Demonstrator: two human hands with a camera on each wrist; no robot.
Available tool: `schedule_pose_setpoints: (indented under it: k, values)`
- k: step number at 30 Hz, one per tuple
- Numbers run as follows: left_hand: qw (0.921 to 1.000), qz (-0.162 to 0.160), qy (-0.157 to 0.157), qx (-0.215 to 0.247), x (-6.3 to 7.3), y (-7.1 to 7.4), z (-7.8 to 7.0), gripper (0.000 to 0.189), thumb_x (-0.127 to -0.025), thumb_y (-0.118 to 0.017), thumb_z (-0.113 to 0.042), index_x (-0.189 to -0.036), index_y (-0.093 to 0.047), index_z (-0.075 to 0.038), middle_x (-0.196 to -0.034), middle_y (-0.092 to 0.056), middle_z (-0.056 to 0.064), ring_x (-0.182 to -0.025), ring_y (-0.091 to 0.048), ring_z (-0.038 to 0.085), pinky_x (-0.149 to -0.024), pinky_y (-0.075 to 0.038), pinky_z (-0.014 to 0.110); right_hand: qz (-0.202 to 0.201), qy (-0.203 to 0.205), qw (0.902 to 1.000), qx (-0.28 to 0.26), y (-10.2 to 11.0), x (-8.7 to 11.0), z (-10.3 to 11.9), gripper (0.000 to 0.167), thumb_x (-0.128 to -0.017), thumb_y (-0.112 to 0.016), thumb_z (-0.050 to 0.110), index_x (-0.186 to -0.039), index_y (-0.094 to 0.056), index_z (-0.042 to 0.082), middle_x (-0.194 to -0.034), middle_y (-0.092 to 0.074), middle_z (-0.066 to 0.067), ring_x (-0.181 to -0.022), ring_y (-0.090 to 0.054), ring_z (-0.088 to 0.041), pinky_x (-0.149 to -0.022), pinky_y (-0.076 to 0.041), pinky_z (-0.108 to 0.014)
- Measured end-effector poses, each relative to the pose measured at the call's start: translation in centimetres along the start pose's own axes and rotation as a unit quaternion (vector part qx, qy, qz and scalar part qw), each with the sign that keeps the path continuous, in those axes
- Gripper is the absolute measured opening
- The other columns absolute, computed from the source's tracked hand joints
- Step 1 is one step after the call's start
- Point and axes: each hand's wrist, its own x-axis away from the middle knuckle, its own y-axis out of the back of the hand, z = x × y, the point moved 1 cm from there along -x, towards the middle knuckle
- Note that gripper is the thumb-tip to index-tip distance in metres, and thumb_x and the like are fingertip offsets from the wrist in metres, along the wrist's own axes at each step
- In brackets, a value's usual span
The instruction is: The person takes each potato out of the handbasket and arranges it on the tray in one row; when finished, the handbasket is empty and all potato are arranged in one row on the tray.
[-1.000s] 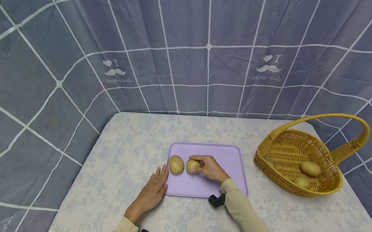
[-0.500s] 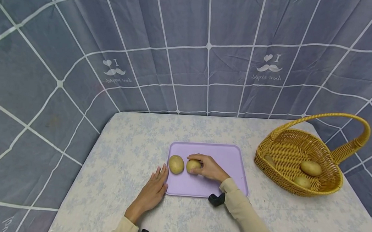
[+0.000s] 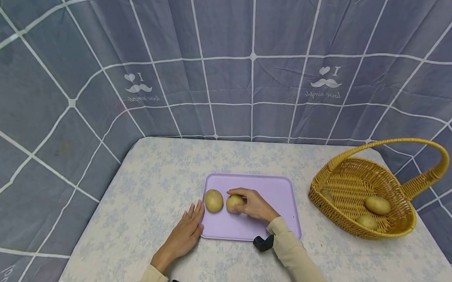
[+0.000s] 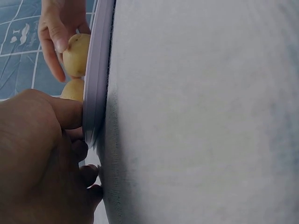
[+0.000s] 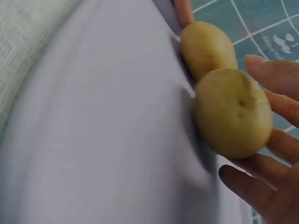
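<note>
Two potatoes rest side by side on the lilac tray (image 3: 270, 184). My right hand (image 3: 256, 204) curves round the right-hand potato (image 3: 232, 204), thumb at its near side and fingers arched over its far side. The right wrist view shows this potato (image 5: 232, 112) from close up, with part of the fingers behind it. To its left sits the other potato (image 3: 213, 201), a narrow gap away in the head view. My left hand (image 3: 184, 233) lies with fairly straight fingers along the tray's left edge, touching the rim (image 4: 96, 88).
A yellow wicker basket (image 3: 349, 183) with a tall arched handle stands on the right of the table. Inside are a potato (image 3: 377, 205) and two others. The table has a pale floral cloth (image 3: 162, 171); a blue checked curtain (image 3: 229, 85) hangs behind.
The right hand's index finger has stretched slightly further left over the potato. Both potatoes, the tray and my left hand stay where they were.
</note>
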Motion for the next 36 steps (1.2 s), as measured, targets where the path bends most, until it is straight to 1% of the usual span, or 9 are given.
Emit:
schedule_pose_setpoints:
  k: [4,9,15,19,23,26,28,32,36]
  values:
    - [1.0,-0.001,-0.001,0.0,0.0,0.0,-0.1,0.056,-0.103,-0.042,-0.015,-0.151,-0.019,0.001,-0.159,-0.012,0.013,-0.147,-0.007,0.033,-0.119,-0.009,0.05,-0.018,0.02,0.9995,-0.013,1.6,1.0,1.0,0.053,-0.084,-0.074,0.016,-0.132,-0.056,0.002,-0.134,-0.057,-0.012,-0.127,-0.05,-0.032,-0.106,-0.042,-0.046]
    - [1.0,-0.003,0.0,0.0,-0.1,0.1,-0.3,0.056,-0.102,-0.042,-0.015,-0.15,-0.019,0.002,-0.159,-0.012,0.013,-0.147,-0.008,0.034,-0.119,-0.009,0.05,-0.074,0.041,0.994,-0.07,5.6,3.9,2.3,0.053,-0.087,-0.071,0.01,-0.136,-0.052,0.002,-0.139,-0.051,-0.018,-0.13,-0.045,-0.036,-0.109,-0.038,-0.045]
    - [1.0,-0.002,0.002,-0.002,-0.2,0.1,-0.3,0.056,-0.103,-0.041,-0.015,-0.151,-0.018,0.001,-0.159,-0.012,0.012,-0.147,-0.007,0.034,-0.119,-0.008,0.05,-0.15,0.062,0.9798,-0.118,11.0,10.2,3.6,0.054,-0.088,-0.065,-0.001,-0.139,-0.047,0.0,-0.143,-0.049,-0.014,-0.132,-0.046,-0.015,-0.106,-0.039,-0.023]
    - [1.0,0.001,0.004,0.0,-0.1,0.1,-0.3,0.056,-0.103,-0.041,-0.016,-0.151,-0.017,0.001,-0.159,-0.011,0.012,-0.147,-0.007,0.033,-0.119,-0.008,0.05,-0.214,0.079,0.9604,-0.16,14.5,14.9,4.0,0.053,-0.088,-0.057,-0.014,-0.138,-0.043,-0.009,-0.141,-0.053,-0.008,-0.128,-0.05,-0.01,-0.101,-0.043,-0.019]
    - [1.0,0.0,0.005,0.0,-0.1,0.0,-0.3,0.056,-0.103,-0.041,-0.015,-0.151,-0.018,0.001,-0.159,-0.011,0.013,-0.147,-0.007,0.033,-0.119,-0.008,0.05,-0.3,0.089,0.9289,-0.198,18.3,18.1,2.6,0.052,-0.088,-0.052,-0.019,-0.138,-0.042,-0.012,-0.137,-0.056,-0.005,-0.124,-0.053,-0.009,-0.097,-0.045,-0.016]
    - [1.0,-0.001,0.005,0.001,-0.1,0.1,-0.3,0.055,-0.103,-0.041,-0.015,-0.151,-0.018,0.002,-0.159,-0.012,0.013,-0.147,-0.007,0.034,-0.119,-0.008,0.05,-0.36,0.065,0.9059,-0.213,21.1,19.7,0.0,0.054,-0.089,-0.054,-0.016,-0.14,-0.042,-0.006,-0.133,-0.059,0.003,-0.119,-0.055,-0.002,-0.092,-0.045,-0.01]
    - [1.0,0.0,0.005,0.002,-0.1,0.1,-0.3,0.055,-0.103,-0.041,-0.015,-0.151,-0.018,0.002,-0.159,-0.012,0.013,-0.147,-0.007,0.034,-0.119,-0.008,0.051,-0.385,0.033,0.8979,-0.211,22.7,20.6,-2.0,0.056,-0.09,-0.056,-0.012,-0.143,-0.043,0.0,-0.131,-0.059,0.01,-0.115,-0.055,0.005,-0.091,-0.042,-0.006]
    - [1.0,0.002,0.003,0.002,0.0,0.1,-0.4,0.055,-0.103,-0.041,-0.014,-0.15,-0.018,0.002,-0.159,-0.013,0.014,-0.146,-0.008,0.034,-0.118,-0.008,0.051,-0.378,-0.085,0.9148,-0.115,24.8,22.0,-5.3,0.061,-0.094,-0.058,0.003,-0.149,-0.037,0.017,-0.139,-0.049,0.019,-0.122,-0.044,0.012,-0.091,-0.033,0.001]
    - [1.0,-0.002,0.001,0.0,0.0,0.2,-0.4,0.055,-0.102,-0.042,-0.014,-0.15,-0.02,0.003,-0.159,-0.014,0.014,-0.146,-0.009,0.035,-0.118,-0.01,0.052,-0.326,-0.189,0.9262,-0.01,25.7,22.3,-7.3,0.066,-0.096,-0.059,0.023,-0.153,-0.026,0.023,-0.153,-0.03,0.013,-0.135,-0.028,0.007,-0.089,-0.029,0.005]
